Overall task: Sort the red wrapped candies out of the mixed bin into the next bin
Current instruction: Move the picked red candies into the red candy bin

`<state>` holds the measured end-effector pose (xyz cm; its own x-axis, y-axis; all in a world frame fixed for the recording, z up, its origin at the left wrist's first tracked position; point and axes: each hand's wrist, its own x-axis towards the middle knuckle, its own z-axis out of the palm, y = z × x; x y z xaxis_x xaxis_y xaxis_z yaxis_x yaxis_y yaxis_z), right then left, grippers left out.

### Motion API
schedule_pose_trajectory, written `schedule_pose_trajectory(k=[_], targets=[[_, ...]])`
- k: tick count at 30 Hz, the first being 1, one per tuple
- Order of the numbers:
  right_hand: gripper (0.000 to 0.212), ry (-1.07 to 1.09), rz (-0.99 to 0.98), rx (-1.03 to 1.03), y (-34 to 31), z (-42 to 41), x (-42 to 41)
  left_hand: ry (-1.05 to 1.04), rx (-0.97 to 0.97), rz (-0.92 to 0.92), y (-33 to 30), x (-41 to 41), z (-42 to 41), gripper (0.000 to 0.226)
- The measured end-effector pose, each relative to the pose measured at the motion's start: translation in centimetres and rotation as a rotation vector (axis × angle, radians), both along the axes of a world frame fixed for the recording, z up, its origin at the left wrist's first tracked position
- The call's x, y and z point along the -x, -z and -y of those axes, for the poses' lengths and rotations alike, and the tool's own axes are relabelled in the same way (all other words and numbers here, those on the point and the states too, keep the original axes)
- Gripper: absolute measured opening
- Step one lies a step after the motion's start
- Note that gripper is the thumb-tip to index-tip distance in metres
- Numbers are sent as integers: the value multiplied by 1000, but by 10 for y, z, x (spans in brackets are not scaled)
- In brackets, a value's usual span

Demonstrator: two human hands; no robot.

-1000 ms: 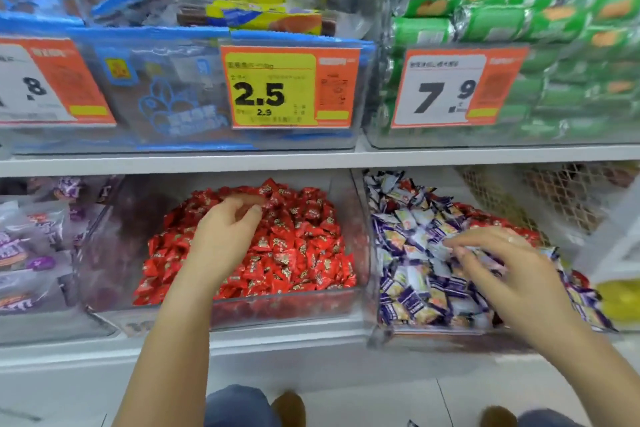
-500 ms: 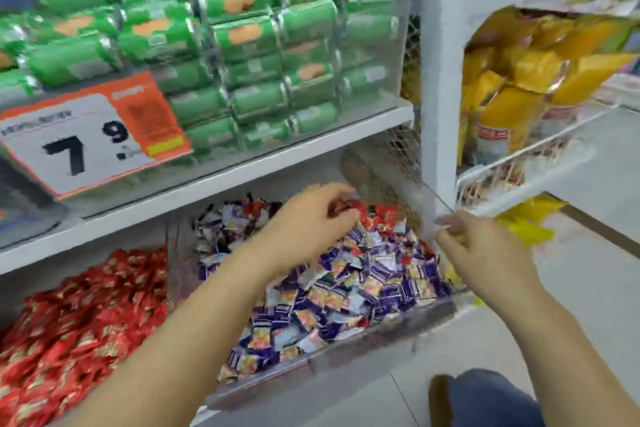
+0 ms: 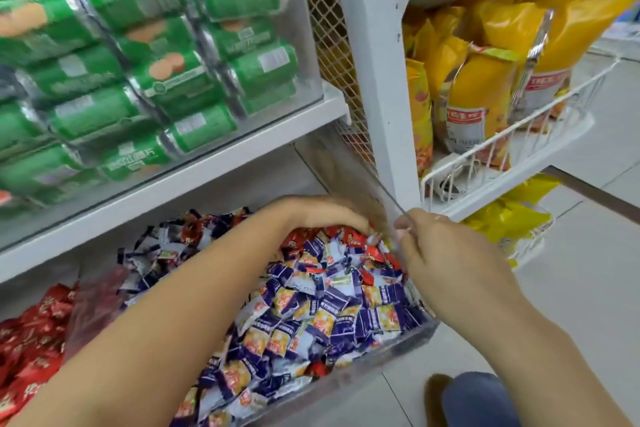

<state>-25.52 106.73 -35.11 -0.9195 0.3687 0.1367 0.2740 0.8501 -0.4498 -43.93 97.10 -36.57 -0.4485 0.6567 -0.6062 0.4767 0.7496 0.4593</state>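
Red wrapped candies (image 3: 360, 240) bunch at the far right corner of the mixed bin (image 3: 363, 369), so we cup our left hand (image 3: 322, 215) over them, grasp hidden, while our right hand (image 3: 446, 253) pinches that bin's clear side wall, likely steadying it.

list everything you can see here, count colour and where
mixed bin: one, clear, lower shelf, centre
purple candies: many, purple and white, filling the mixed bin
red candies: several, red, among the purple ones near the bin's far right corner
red bin: one, clear, left of the mixed bin, holds a pile of red candy
green packs: many, green, clear bin on the upper shelf
yellow bags: several, yellow, white wire basket at right
post: one, white, between shelf and basket
left hand: fingers curled down into the candies at the bin's far right
right hand: pinching the mixed bin's right wall
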Motion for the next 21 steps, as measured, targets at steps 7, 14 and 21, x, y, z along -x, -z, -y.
schedule_pose_trajectory(k=[7,14,21], targets=[[25,36,-13,3,1,3,1,205,177,85,-32,-32,-1,40],[23,54,-5,26,1,5,-1,197,-31,-326,-47,-56,86,38],[33,131,-164,-1,-2,16,-5,44,-271,-712,-40,-106,187,51]])
